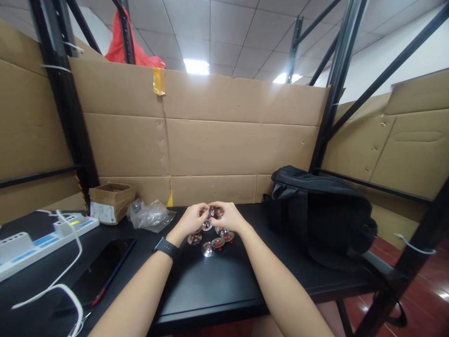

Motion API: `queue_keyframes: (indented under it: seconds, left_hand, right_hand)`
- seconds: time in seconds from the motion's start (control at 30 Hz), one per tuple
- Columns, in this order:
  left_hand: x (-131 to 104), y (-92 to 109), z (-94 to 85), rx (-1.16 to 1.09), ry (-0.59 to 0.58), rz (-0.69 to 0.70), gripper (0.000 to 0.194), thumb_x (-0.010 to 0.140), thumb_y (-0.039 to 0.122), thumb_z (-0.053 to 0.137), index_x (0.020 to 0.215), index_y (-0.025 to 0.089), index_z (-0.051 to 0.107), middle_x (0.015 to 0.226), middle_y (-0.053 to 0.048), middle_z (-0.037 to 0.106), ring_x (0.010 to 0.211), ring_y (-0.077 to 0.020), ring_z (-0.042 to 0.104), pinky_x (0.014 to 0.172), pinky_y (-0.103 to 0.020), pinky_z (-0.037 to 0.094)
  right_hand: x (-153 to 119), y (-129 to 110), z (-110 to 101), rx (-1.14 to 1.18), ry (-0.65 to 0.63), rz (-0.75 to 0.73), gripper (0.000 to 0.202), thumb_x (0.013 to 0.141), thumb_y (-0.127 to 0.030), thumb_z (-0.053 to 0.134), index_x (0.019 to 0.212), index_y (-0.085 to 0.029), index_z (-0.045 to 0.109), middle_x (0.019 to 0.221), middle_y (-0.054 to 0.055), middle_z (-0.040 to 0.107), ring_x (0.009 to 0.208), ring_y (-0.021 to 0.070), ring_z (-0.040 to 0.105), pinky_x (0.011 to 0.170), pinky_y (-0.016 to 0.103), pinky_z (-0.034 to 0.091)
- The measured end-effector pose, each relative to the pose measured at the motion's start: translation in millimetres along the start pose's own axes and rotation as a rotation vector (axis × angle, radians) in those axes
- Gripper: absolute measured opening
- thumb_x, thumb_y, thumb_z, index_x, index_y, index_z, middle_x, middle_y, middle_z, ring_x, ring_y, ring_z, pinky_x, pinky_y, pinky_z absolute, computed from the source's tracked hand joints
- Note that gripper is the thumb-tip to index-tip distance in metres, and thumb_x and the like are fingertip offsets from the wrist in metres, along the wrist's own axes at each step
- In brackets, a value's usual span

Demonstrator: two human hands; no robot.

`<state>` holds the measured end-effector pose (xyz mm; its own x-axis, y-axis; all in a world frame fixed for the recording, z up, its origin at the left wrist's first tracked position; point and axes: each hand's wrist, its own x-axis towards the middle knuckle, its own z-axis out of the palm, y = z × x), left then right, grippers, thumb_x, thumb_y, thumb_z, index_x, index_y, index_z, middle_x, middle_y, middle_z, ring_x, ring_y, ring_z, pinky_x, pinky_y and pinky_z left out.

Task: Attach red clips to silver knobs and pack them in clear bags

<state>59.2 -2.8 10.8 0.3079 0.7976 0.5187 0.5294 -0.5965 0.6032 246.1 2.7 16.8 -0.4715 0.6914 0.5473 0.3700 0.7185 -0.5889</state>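
Several small shiny metal discs with domed middles and red cords, which look like finger cymbals [208,249], lie in a loose ring on the black table. Above the far side of that ring, my right hand [229,216] is closed with its fingertips round one finger cymbal [212,212], which is tilted up on edge. From the other side my left hand [192,218], wearing a dark watch [166,248] at the wrist, pinches at the same cymbal and its red cord. My fingers partly cover this cymbal and some of those lying beneath.
A black backpack [315,215] stands on the right. At the left are a small cardboard box [111,203], a crumpled clear plastic bag [150,215], a phone [101,269] and a white power strip [45,243] with cables. Cardboard panels [210,145] wall the back.
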Motion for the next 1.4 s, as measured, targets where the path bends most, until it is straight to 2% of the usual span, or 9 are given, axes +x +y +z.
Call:
queue_keyframes:
  seconds: [0.17,0.4,0.57,0.67,0.8,0.93,1.03,1.23,1.4]
  left_hand:
    - [-1.4,-1.8,-17.4,0.257,-0.070,0.033,0.020,0.087,0.028,0.052,0.086,0.020,0.070,0.082,-0.004,0.076,0.076,-0.0177,0.069,0.070,-0.024,0.046]
    - [-10.6,-59.3,-55.5,0.456,-0.276,-0.246,0.016,0.072,0.018,0.057,0.075,0.020,0.073,0.076,-0.003,0.076,0.070,-0.0168,0.068,0.064,-0.022,0.044]
    - [-17.2,-81.1,-60.3,0.479,-0.368,-0.329,0.015,0.066,0.018,0.061,0.070,0.021,0.075,0.072,-0.003,0.075,0.069,-0.0175,0.068,0.064,-0.023,0.044]
    - [-14.8,-74.7,-54.3,0.480,-0.325,-0.302,0.019,0.067,0.018,0.062,0.078,0.022,0.076,0.079,-0.003,0.076,0.075,-0.0176,0.068,0.068,-0.023,0.046]
    - [-9.3,-46.9,-42.3,0.432,-0.154,-0.111,0.022,0.074,0.023,0.060,0.091,0.021,0.074,0.094,-0.006,0.075,0.086,-0.0194,0.067,0.077,-0.025,0.047]
    - [-9.3,-15.5,-22.8,0.219,-0.384,-0.004,0.026,0.075,0.036,0.067,0.096,0.022,0.074,0.088,-0.001,0.074,0.079,-0.0167,0.067,0.071,-0.023,0.047]
    - [-11.2,-4.0,-4.3,0.241,-0.497,0.022,0.027,0.068,0.032,0.073,0.093,0.024,0.075,0.084,0.000,0.073,0.074,-0.0157,0.066,0.065,-0.021,0.045]
    - [-13.6,-0.9,17.4,0.270,-0.534,0.028,0.018,0.072,0.015,0.062,0.080,0.023,0.075,0.075,-0.001,0.074,0.069,-0.0155,0.067,0.062,-0.021,0.043]
    - [-15.1,8.3,14.5,0.219,-0.501,0.089,0.015,0.080,0.026,0.060,0.080,0.024,0.075,0.076,-0.002,0.075,0.068,-0.0163,0.067,0.062,-0.022,0.043]
  right_hand:
    - [-0.7,-0.2,-9.5,-0.220,0.024,0.030,0.039,0.064,-0.025,0.073,0.103,-0.020,0.073,0.086,0.001,0.075,0.076,0.0164,0.067,0.074,0.023,0.051]
    - [-8.6,41.3,-45.3,-0.485,0.061,0.364,0.045,0.062,-0.031,0.077,0.106,-0.022,0.075,0.095,0.007,0.075,0.087,0.0220,0.069,0.074,0.025,0.049]
    - [-16.8,63.4,-55.3,-0.523,-0.092,0.558,0.045,0.057,-0.027,0.078,0.102,-0.023,0.076,0.100,0.006,0.075,0.090,0.0210,0.069,0.070,0.022,0.048]
    - [-18.1,67.0,-52.1,-0.489,-0.154,0.573,0.042,0.058,-0.022,0.077,0.100,-0.021,0.077,0.095,0.006,0.077,0.086,0.0195,0.071,0.070,0.021,0.048]
    - [-17.6,67.2,-50.0,-0.461,-0.208,0.553,0.034,0.062,-0.021,0.075,0.097,-0.019,0.078,0.091,0.005,0.077,0.085,0.0186,0.071,0.071,0.020,0.049]
    - [-17.1,68.4,-51.8,-0.433,-0.263,0.526,0.039,0.061,-0.019,0.078,0.099,-0.020,0.077,0.092,0.003,0.077,0.085,0.0162,0.071,0.071,0.018,0.049]
    - [-16.5,69.6,-52.1,-0.435,-0.266,0.523,0.038,0.064,-0.021,0.077,0.101,-0.018,0.076,0.094,0.004,0.077,0.085,0.0164,0.071,0.072,0.019,0.049]
    - [-15.2,65.6,-50.6,-0.446,-0.254,0.513,0.036,0.067,-0.028,0.077,0.102,-0.020,0.076,0.091,0.005,0.077,0.081,0.0176,0.071,0.070,0.022,0.049]
    - [-13.7,63.8,-51.0,-0.478,-0.191,0.490,0.038,0.068,-0.028,0.075,0.106,-0.021,0.075,0.105,0.006,0.075,0.094,0.0200,0.070,0.080,0.024,0.050]
